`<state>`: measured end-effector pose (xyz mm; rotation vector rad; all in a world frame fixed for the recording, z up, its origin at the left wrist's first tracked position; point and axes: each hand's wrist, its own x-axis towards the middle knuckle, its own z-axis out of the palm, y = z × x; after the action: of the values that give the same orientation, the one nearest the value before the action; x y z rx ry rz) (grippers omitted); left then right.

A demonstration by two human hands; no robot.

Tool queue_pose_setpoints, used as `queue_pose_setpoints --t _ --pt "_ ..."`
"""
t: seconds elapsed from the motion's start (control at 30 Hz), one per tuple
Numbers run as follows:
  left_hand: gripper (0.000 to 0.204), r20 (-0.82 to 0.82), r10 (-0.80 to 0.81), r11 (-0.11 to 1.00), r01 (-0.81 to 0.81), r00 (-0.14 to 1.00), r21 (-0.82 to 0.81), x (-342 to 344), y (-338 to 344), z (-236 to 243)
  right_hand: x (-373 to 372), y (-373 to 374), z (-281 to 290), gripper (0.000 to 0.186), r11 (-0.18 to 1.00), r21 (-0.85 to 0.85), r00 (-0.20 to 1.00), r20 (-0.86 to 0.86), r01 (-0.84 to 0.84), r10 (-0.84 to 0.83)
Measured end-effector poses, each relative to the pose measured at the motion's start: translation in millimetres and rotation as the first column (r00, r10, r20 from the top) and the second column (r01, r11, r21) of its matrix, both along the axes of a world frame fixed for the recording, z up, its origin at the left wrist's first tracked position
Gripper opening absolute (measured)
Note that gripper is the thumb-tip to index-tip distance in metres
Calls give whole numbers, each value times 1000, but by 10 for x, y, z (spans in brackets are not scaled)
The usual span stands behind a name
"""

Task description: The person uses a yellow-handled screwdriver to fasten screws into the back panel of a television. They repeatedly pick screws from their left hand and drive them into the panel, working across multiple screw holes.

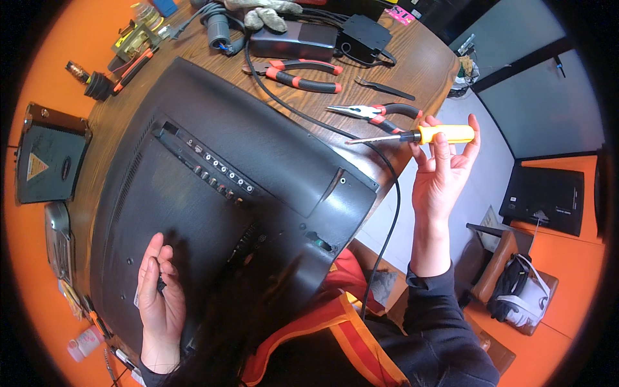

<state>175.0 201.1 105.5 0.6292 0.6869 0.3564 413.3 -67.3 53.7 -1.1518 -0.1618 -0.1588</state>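
Observation:
My right hand (442, 171) is raised beyond the table's right edge, its fingers closed round the yellow handle of a screwdriver (448, 134). The screwdriver's metal shaft points left. A large black television (271, 138) lies face down on the table, its back panel showing rows of ports and a screw hole near its right corner. Over the lower left of that panel is my left hand (161, 309), its fingers bent around something small and dark that I cannot make out. A black cable (393, 213) runs across the television's corner and hangs past the table edge.
On the wooden table (425, 58), beyond the television, lie cutting pliers (306, 75), needle-nose pliers (374, 115), tweezers (387, 89), a black box (293, 40) and gloves (265, 14). A bottle (84, 343) and other tools are at the left. A brown chair holds a bag (525, 300) at the right.

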Motion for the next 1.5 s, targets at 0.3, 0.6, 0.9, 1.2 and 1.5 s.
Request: queue_pose_setpoints --t 0.3,0.6,0.9,1.2,1.5 --pt "35 189 -77 994 89 979 -57 416 155 -155 49 -292 -22 58 991 -27 991 41 128 -127" --pt "33 347 -117 981 162 930 -104 520 277 -385 80 -381 -58 49 991 -67 992 43 118 -115" --pt "31 306 -108 982 150 946 -117 481 297 -402 295 -279 -93 34 994 104 988 -157 16 1" --pt "29 207 -143 989 147 968 -5 474 282 -398 315 -8 -103 34 955 191 938 -222 -224 265" --pt "28 183 -149 989 150 972 10 485 260 -387 379 427 109 25 253 -835 741 -242 -488 627"
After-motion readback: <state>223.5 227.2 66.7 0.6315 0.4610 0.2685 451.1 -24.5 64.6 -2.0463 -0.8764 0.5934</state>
